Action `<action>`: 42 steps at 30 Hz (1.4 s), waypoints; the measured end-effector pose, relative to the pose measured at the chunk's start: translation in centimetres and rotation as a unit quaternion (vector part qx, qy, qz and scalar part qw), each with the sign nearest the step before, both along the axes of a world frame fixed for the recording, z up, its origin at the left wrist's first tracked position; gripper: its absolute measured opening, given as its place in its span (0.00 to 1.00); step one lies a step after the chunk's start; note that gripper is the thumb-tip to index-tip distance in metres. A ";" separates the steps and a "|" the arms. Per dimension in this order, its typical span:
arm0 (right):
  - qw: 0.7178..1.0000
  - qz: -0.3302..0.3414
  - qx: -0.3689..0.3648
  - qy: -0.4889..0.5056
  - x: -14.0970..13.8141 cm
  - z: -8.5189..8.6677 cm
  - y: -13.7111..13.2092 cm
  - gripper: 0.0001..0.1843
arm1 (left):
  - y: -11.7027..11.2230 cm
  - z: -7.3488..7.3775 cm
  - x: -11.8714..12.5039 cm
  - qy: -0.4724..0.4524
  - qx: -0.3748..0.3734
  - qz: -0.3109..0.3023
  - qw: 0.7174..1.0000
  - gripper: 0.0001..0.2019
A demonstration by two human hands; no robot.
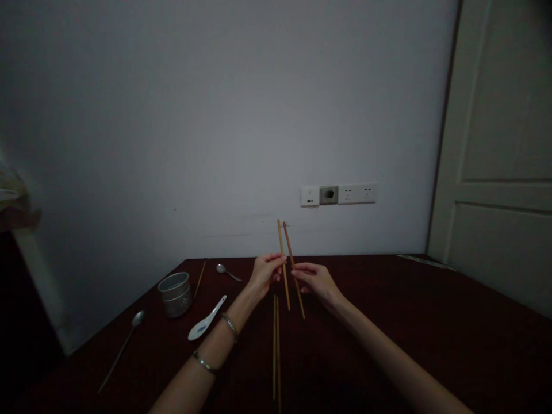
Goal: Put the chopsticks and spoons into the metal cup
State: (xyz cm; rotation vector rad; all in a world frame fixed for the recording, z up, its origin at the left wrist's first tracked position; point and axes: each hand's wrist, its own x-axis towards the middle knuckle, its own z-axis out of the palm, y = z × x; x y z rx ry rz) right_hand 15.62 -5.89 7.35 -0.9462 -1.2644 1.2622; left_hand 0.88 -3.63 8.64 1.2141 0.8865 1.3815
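My left hand (268, 271) pinches a light wooden chopstick (286, 287) near its middle, holding it almost upright above the table. In my right hand (315, 280) is a second chopstick (297, 290), with a reddish upper part, tilted with its top to the left. The two sticks are close together at their tops and further apart at their lower ends. Below them, a pair of chopsticks (276, 351) lies side by side on the dark red table (366, 345), pointing away from me.
On the left stand a metal cup (176, 296) and, around it, a white ceramic spoon (207, 319), a long-handled metal spoon (123, 348), a small metal spoon (228, 272) and a thin stick (199, 280). Behind the table, a wall (241, 144) carries sockets (357, 194); a door (495, 144) is at right.
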 end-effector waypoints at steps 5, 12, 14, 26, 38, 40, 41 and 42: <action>1.000 0.016 -0.004 -0.004 0.7 -1.1 -0.3 0.15 | -0.4 -1.3 1.5 0.012 0.001 -0.008 1.000 0.15; 1.000 0.014 -0.016 -0.022 1.1 -2.4 -0.4 0.14 | -0.2 -2.8 2.4 0.008 -0.030 -0.023 0.999 0.16; 0.999 0.015 -0.018 -0.028 1.1 -2.7 -0.3 0.13 | -0.1 -3.2 2.5 0.008 -0.036 -0.029 0.999 0.16; 0.996 0.014 -0.080 -0.043 0.8 -3.2 -1.0 0.12 | -0.6 -3.0 1.8 0.098 -0.026 -0.044 0.994 0.16; 0.989 0.088 -0.110 -0.051 0.6 -3.6 -2.2 0.12 | -0.1 -2.5 0.5 0.122 -0.022 -0.046 0.991 0.20; 0.988 0.096 -0.111 -0.054 0.5 -3.6 -2.2 0.12 | 0.0 -2.5 0.5 0.109 -0.035 -0.044 0.992 0.20; 0.987 0.098 -0.115 -0.053 0.5 -3.6 -2.2 0.12 | 0.0 -2.4 0.5 0.104 -0.040 -0.044 0.993 0.19; 0.986 0.100 -0.120 -0.052 0.5 -3.6 -2.2 0.12 | 0.0 -2.4 0.5 0.099 -0.043 -0.043 0.993 0.19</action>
